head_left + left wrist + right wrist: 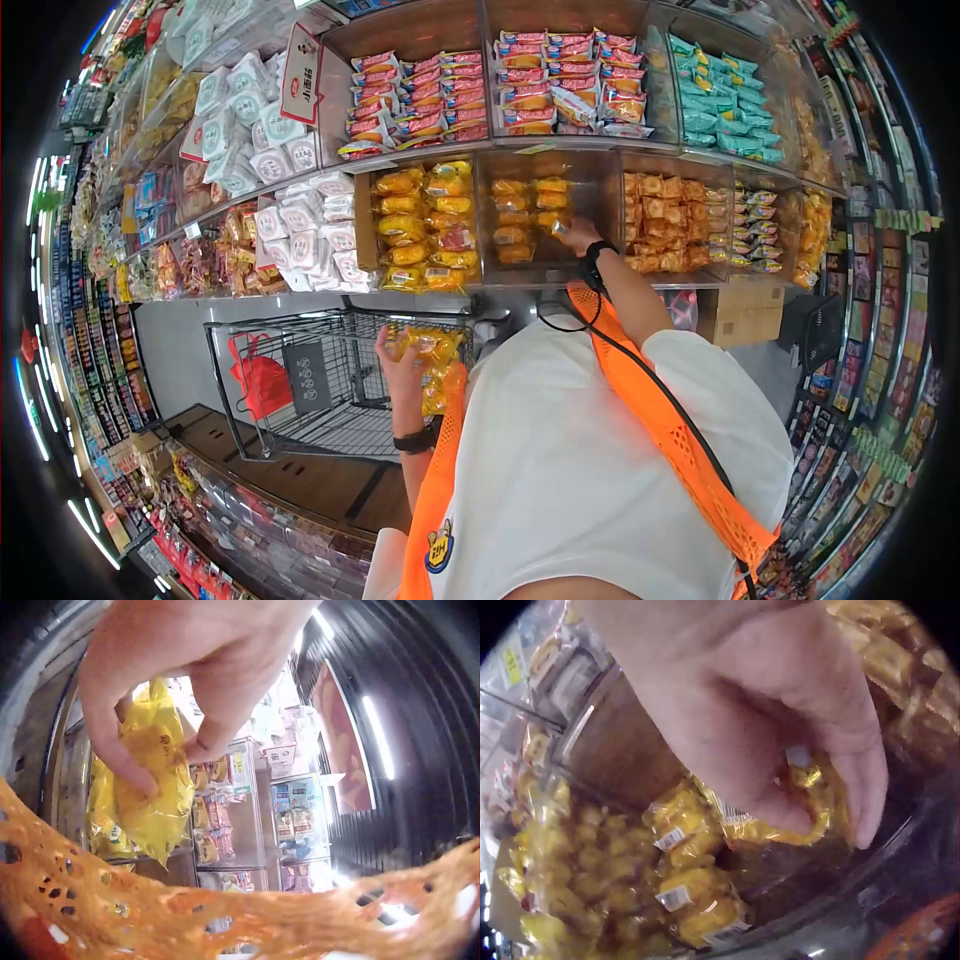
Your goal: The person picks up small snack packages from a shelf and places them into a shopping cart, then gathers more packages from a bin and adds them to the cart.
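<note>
In the head view the right hand (578, 236) reaches into a clear-walled bin and holds a yellow packet (552, 222) beside rows of similar packets (513, 218). The right wrist view shows that hand (780, 727) pinching the yellow packet (769, 829), whose barcode shows. The left hand (402, 372) is by the cart, next to yellow packets (432, 346). Seen from the left wrist, the left hand (180, 682) pinches a yellow packet (154, 787) between thumb and fingers.
A wire shopping cart (330, 400) with a red bag (260, 378) stands left of the body. Bins of pink packets (575, 85), teal packets (725, 100) and white packets (255, 115) surround the bin. A cardboard box (748, 312) stands at right.
</note>
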A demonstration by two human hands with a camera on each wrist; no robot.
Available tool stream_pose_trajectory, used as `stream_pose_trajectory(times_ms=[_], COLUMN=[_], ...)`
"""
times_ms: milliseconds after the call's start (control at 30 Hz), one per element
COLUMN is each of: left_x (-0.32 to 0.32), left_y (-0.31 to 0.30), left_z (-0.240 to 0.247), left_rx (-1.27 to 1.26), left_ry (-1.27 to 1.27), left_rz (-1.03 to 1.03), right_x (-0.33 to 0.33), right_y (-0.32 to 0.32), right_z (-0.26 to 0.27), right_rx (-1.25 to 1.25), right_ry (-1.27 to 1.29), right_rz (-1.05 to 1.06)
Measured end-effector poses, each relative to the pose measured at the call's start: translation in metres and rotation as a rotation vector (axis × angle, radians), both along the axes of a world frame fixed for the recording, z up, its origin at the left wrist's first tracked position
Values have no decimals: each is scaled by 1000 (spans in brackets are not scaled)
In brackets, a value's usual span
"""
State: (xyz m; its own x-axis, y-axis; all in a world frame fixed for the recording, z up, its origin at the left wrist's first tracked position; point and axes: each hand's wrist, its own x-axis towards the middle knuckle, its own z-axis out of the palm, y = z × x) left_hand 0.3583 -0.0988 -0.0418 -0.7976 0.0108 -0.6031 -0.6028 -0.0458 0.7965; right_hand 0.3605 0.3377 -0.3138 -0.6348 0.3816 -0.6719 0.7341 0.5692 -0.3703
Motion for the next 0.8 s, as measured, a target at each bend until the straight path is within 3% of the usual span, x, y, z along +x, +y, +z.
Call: stream_pose_trajectory(times_ms=[67, 167, 367, 467, 567, 667, 767, 800], left_x=[1, 1, 12, 17, 21, 22, 24, 23], left_y=[8, 26, 29, 27, 19, 13, 5, 3], left_z=[1, 14, 10, 9, 6, 8, 8, 8], left_rx=[9, -54, -5, -12, 11, 3, 16, 19], left_ry=[-38, -38, -57, -82, -76, -59, -48, -44], left_rz=[12, 24, 58, 100, 116, 141, 126, 118], right_x=[2, 3, -16, -16, -13, -19, -4, -6], right_y=[-1, -6, -34, -33, -23, -27, -14, -15], right_z=[-15, -42, -22, -12, -36, -70, -41, -34], right_rx=[25, 59, 122, -7, -143, 49, -644, -651], right_ry=[-143, -25, -65, -47, -57, 83, 235, 246], right_rz=[288, 137, -201, -373, -537, -1174, -1153, -1143])
